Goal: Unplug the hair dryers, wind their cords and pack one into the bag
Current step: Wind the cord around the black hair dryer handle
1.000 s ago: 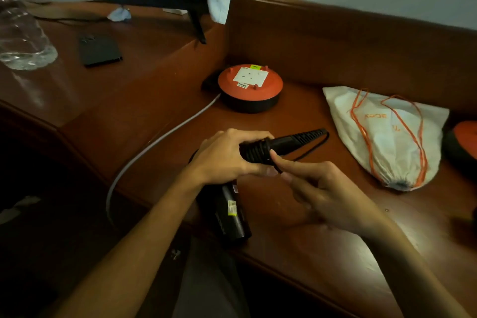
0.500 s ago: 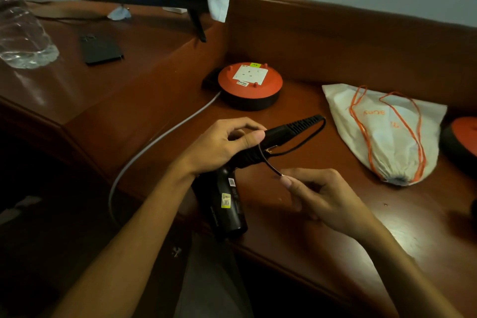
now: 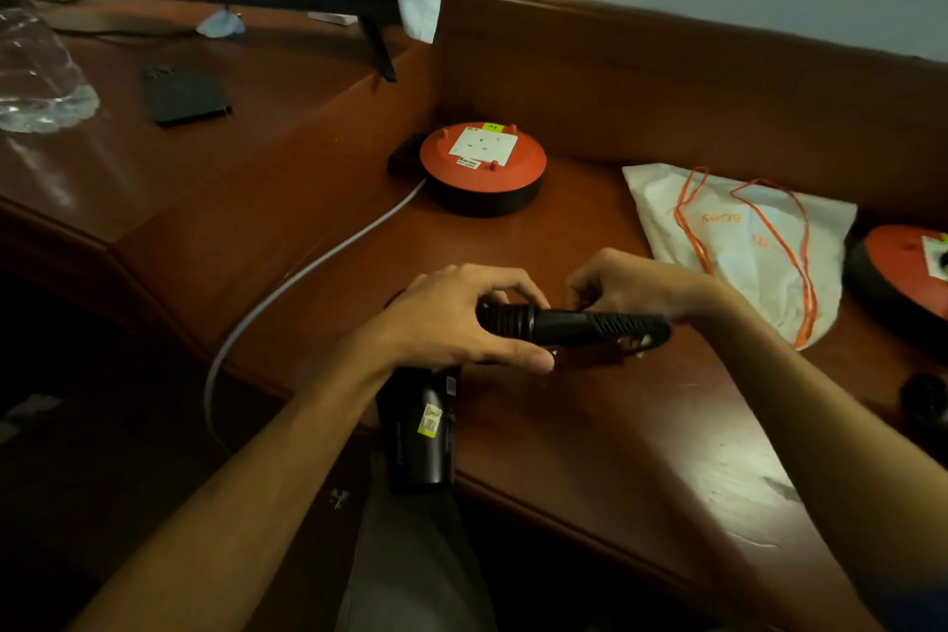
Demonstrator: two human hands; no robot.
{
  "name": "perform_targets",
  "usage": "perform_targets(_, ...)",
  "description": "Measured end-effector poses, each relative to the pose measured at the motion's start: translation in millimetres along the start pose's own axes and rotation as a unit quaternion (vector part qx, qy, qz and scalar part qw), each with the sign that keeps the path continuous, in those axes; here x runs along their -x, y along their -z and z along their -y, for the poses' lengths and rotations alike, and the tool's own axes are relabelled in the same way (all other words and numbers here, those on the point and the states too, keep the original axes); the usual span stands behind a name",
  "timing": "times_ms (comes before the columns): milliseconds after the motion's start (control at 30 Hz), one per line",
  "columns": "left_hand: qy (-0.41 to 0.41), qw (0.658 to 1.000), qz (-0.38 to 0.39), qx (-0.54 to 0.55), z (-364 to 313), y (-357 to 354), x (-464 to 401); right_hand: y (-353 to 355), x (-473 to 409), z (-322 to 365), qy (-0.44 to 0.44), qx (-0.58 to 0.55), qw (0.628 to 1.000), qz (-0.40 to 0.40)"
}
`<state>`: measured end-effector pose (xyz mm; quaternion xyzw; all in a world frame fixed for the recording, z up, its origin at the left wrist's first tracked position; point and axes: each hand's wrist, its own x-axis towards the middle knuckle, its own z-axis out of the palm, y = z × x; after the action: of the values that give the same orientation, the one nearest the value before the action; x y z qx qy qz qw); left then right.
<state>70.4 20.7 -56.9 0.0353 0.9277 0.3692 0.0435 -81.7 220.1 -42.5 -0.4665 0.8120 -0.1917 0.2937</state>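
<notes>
A black hair dryer lies over the near edge of the wooden desk, its barrel pointing toward me. My left hand grips the top of its handle, where cord is wound. My right hand reaches over the far side of the handle's ribbed end, fingers curled, apparently pinching the thin black cord, which is mostly hidden. The white drawstring bag with orange strings lies flat to the right, apart from both hands.
An orange socket reel with a grey cable stands behind the hands. A second orange reel sits at the right edge, a dark object near it. On the raised left surface are a phone and a plastic bottle.
My right hand has swung from below the handle up and over its far side, carrying the cord round. The loose cord loop is gone, and the handle now lies more level.
</notes>
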Motion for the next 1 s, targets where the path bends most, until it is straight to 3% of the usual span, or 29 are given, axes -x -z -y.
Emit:
perform_targets(133, -0.003, 0.994, 0.016, -0.109, -8.7, -13.1, -9.9, 14.4, -4.8, 20.6, -0.018, 0.094, 0.995, 0.001)
perform_targets(333, 0.007, 0.991, 0.044, -0.126, -10.6, -10.8, -18.1, 15.9, 16.3, 60.7, -0.026, 0.069, 0.996, -0.058)
perform_targets(467, -0.002, 0.997, -0.008, -0.077, -1.1, -4.6, -20.7, 3.8, 43.1, 68.1, -0.005, 0.003, 0.983, -0.182)
perform_targets(600, 0.017, 0.997, -0.045, -0.064, 1.3, -5.4, -21.6, -31.0, 55.7, 59.0, -0.040, 0.022, 0.942, -0.334)
perform_targets(800, 0.014, 0.996, -0.084, -0.012, 2.7, -7.7, -20.8, -92.4, 53.7, 43.2, -0.108, 0.013, 0.890, -0.443)
perform_targets(1000, 0.027, 0.992, -0.124, -0.002, -0.8, -10.3, -15.7, -106.0, 50.9, 44.6, -0.126, -0.184, 0.866, -0.447)
